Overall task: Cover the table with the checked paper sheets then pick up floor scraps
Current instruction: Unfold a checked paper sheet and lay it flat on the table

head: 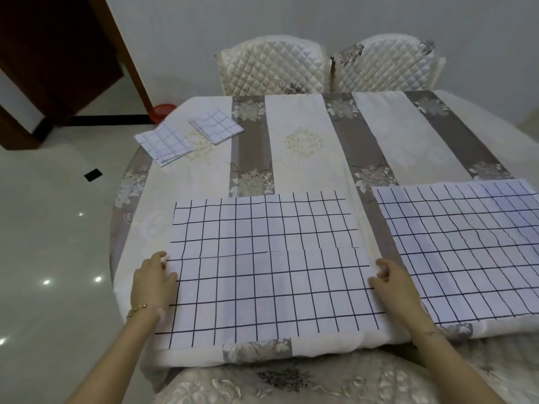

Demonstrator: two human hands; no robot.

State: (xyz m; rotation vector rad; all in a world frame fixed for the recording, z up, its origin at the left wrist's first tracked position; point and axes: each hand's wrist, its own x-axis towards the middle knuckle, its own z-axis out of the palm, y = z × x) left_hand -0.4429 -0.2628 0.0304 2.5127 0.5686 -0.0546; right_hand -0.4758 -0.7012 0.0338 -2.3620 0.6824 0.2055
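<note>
A white checked paper sheet (268, 266) lies unfolded flat at the near middle of the table (303, 147). My left hand (153, 282) rests on its left edge with the fingers on the paper. My right hand (392, 279) rests at its right edge, fingers curled at the border. A second unfolded checked sheet (463, 252) lies flat to the right, a narrow gap apart. Two folded checked sheets sit at the far left of the table: a stack at the edge (164, 142) and one beside it (216, 126).
The table wears a cream and grey floral striped cloth. Two quilted chairs (272, 65) stand at the far side, and a padded chair back (291, 383) is right in front of me. A dark scrap (93, 174) lies on the glossy floor to the left, near a red basin (162, 112).
</note>
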